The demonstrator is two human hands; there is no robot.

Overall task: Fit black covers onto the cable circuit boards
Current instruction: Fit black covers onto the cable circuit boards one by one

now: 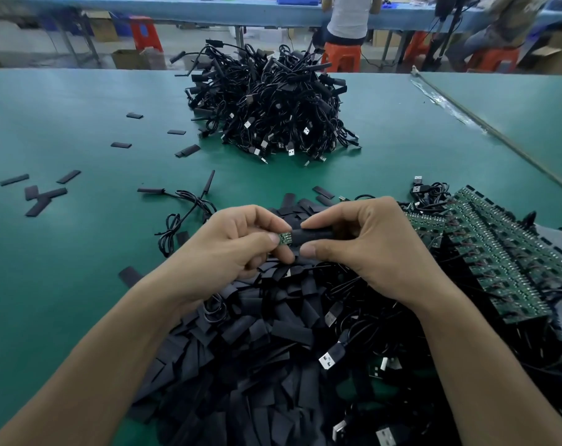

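**Sleeving step, near its end.** At the centre of the frame the left hand [238, 246] pinches the bare green end of a board [284, 238] between thumb and forefinger, its other fingers curled beneath. The right hand [373, 252] pinches a cover [312, 237], forefinger above and thumb below. The cover lies level between the two hands. It encloses most of the board, and only a short green end shows at its left mouth, touching the left fingertips. The board's cable cannot be traced among the wires below.

**Supply and output.** A pile [234, 355] of loose covers fills the lower centre under both forearms, mixed with cables and plugs [329, 358]. A panel [498, 252] of bare boards lies at the right edge. A heap [270, 101] of cables, judged to be finished pieces, sits at upper centre on the table [80, 268]. Strays [41, 194] from the cover pile lie apart at the left.

**Next move, as judged.** Little travel is left. The right hand would draw the cover leftward while the left hand keeps the board straight. The left hand would then slip off the end so that the cover can pass over it. The move calls for alignment of board edge and cover mouth, since a skewed board may catch inside the flat cover.
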